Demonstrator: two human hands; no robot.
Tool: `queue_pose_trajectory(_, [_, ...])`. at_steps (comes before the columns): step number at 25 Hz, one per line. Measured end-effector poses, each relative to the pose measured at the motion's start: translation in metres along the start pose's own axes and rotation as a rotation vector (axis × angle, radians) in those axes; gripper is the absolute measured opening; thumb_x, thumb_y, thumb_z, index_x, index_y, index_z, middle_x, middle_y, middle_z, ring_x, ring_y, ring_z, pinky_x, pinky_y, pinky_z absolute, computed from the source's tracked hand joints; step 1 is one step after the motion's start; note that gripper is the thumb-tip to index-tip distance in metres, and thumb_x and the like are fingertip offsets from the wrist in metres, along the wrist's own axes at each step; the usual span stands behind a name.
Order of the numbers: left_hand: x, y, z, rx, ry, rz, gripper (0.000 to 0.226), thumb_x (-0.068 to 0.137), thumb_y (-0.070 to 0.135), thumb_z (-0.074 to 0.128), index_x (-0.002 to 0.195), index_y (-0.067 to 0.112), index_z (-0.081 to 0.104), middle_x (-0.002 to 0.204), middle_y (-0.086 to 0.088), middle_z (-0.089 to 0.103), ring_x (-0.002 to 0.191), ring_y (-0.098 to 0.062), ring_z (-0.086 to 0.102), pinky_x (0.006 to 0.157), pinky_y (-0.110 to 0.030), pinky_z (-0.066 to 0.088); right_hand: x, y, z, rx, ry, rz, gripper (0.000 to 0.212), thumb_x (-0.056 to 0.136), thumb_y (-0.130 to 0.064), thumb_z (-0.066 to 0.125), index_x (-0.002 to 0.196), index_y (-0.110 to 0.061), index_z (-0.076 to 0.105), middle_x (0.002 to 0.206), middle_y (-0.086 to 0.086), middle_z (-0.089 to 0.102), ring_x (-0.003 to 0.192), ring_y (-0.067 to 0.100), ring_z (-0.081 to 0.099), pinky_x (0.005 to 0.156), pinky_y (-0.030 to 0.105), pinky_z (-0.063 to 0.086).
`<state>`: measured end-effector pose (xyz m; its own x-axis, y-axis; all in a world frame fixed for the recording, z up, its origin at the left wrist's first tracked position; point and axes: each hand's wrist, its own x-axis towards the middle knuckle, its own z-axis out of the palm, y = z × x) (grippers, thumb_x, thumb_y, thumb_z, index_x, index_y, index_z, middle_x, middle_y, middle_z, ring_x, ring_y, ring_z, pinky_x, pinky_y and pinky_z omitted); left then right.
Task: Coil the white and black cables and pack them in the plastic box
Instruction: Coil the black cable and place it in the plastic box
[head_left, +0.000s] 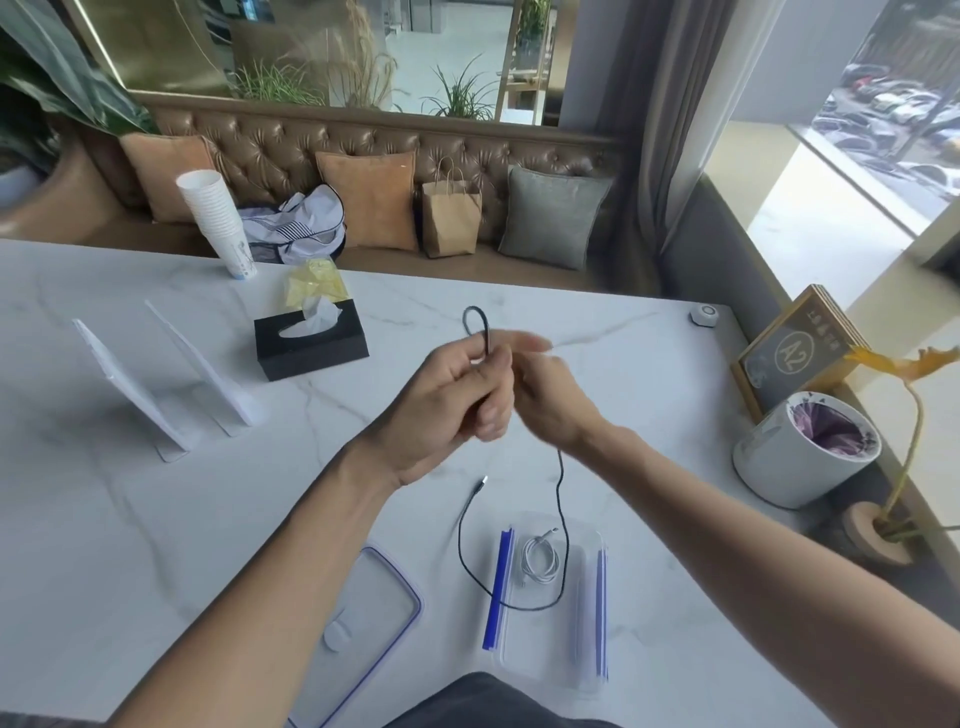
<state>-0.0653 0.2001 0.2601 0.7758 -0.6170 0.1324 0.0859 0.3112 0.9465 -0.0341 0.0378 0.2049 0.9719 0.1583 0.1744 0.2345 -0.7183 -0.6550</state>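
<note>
Head view: left hand (451, 402) is pinching a small loop of the black cable (559, 470) in curled fingers, with the blurred right hand (545, 397) touching it, finger state indiscernible. Slack is hanging below both hands, trailing nearward across the open plastic box (545, 642), where the white cable (540, 562) is lying coiled. Everything is resting on a marble table (156, 519) beside a cushioned bench and window.

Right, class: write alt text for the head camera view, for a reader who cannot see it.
A person's left hand grips a small loop of black cable above a marble table, the blurred right hand close beside it. The cable's tail trails down across an open plastic box holding a coiled white cable; the lid lies to its left.
</note>
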Motion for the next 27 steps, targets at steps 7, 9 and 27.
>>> queue_pose_trajectory(7, [0.018,0.006,-0.031,0.166,0.312,0.144,0.049,0.098,0.029,0.041,0.141,0.007,0.042,0.144,-0.005,0.051,0.135,-0.009,0.047,0.113,-0.03,0.035,-0.036,-0.025,-0.011,0.013,-0.164,-0.22,0.017,0.101,-0.019,0.05,0.084,-0.022,0.05,0.056,-0.007,0.043,0.054,0.018,0.037,0.053,0.017,0.032])
queue_pose_trajectory(9, [0.018,0.008,-0.039,0.227,0.258,0.052,0.056,0.093,0.035,0.043,0.141,0.007,0.043,0.145,-0.006,0.05,0.134,-0.009,0.047,0.113,-0.03,0.035,-0.033,-0.035,-0.027,-0.056,-0.18,-0.28,0.014,0.099,-0.02,0.053,0.087,-0.016,0.059,0.059,-0.008,0.046,0.053,0.015,0.04,0.056,0.023,0.036])
queue_pose_trajectory(27, [-0.004,0.021,-0.012,-0.335,-0.288,-0.037,0.04,0.099,0.024,0.036,0.121,0.006,0.064,0.122,-0.014,0.068,0.112,-0.023,0.066,0.082,-0.02,0.053,0.001,-0.053,-0.043,0.654,-0.064,-0.14,0.017,0.089,-0.004,0.059,0.078,-0.017,0.061,0.066,-0.003,0.061,0.055,0.003,0.055,0.05,0.019,0.044])
